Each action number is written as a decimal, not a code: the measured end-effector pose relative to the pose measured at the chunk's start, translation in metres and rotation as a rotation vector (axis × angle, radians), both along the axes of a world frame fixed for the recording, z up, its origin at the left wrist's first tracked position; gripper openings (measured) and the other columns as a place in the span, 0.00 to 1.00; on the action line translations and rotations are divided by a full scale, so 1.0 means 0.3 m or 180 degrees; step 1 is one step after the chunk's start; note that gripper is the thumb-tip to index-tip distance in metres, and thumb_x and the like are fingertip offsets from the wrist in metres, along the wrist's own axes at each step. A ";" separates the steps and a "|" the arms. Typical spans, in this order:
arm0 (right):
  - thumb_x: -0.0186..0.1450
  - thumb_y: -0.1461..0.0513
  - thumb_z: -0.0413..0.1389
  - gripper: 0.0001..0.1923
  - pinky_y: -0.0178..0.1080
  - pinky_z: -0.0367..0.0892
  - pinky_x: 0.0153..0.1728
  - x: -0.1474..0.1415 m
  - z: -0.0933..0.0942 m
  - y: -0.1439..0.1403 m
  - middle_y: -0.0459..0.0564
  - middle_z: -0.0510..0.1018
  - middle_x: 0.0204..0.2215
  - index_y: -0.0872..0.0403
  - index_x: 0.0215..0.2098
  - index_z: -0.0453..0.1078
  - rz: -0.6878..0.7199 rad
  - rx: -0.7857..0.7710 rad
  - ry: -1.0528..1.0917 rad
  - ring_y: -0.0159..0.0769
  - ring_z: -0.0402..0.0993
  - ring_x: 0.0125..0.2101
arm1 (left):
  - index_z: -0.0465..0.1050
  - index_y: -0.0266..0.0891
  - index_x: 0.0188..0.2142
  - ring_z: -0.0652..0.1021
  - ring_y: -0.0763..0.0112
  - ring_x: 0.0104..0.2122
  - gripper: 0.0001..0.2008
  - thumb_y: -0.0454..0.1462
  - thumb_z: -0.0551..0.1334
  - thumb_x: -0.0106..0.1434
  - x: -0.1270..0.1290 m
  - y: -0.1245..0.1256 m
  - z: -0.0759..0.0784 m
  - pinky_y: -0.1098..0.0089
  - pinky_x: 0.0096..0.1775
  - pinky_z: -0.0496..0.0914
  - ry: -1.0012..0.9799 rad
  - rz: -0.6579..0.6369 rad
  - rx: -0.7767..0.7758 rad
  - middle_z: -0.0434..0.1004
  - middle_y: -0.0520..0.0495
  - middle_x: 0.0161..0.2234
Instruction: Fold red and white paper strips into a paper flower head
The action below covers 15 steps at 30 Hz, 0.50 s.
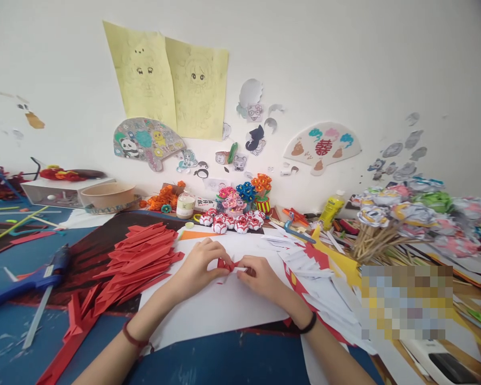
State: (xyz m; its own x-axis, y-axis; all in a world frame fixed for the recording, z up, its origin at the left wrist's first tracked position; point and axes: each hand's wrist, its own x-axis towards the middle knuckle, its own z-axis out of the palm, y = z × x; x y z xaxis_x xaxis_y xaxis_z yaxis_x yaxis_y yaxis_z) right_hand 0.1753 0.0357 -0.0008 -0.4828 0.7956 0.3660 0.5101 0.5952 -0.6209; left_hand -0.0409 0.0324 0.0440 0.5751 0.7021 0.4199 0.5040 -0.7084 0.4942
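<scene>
Between my two hands is a small red and white folded paper piece [231, 266], partly hidden by fingers. My left hand [202, 264] pinches its left side. From the right, the thumb and fingers of my right hand [264, 275] close on its white end. Both hands are over a large white paper sheet [212, 310]. Left of them lies a pile of red folded paper strips [140, 254]. A spread of white folded paper strips [315, 275] lies to the right. Several red and white paper balls [228, 222] sit just beyond the sheet.
A blue glue gun [56, 270] lies at the left on the blue table [184, 355]. Along the wall stand a tan bowl [108, 196], a white jar [185, 205], small flower pots [246, 198] and a yellow bottle [332, 209]. Paper flowers on sticks [409, 211] fill the right.
</scene>
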 end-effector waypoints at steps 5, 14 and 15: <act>0.64 0.66 0.54 0.07 0.31 0.60 0.27 0.004 -0.002 -0.001 0.44 0.75 0.28 0.53 0.35 0.74 0.0119 0.0003 -0.0167 0.30 0.67 0.25 | 0.75 0.43 0.30 0.71 0.65 0.38 0.07 0.42 0.64 0.62 0.003 0.007 -0.026 0.65 0.43 0.62 -0.0037 0.0238 0.0122 0.77 0.51 0.35; 0.65 0.59 0.56 0.07 0.35 0.60 0.32 -0.015 0.031 -0.045 0.47 0.76 0.33 0.53 0.39 0.70 -0.0652 0.1130 -0.0443 0.35 0.71 0.32 | 0.73 0.42 0.27 0.73 0.64 0.36 0.11 0.45 0.63 0.61 0.016 0.020 -0.056 0.65 0.40 0.60 -0.0261 0.0955 -0.0125 0.79 0.51 0.32; 0.64 0.57 0.57 0.11 0.36 0.60 0.33 -0.020 0.035 -0.053 0.49 0.76 0.35 0.54 0.41 0.69 -0.0768 0.1299 -0.0352 0.36 0.71 0.34 | 0.73 0.42 0.27 0.73 0.64 0.36 0.11 0.45 0.63 0.61 0.021 0.015 -0.056 0.64 0.40 0.59 -0.0216 0.1023 -0.0068 0.79 0.52 0.32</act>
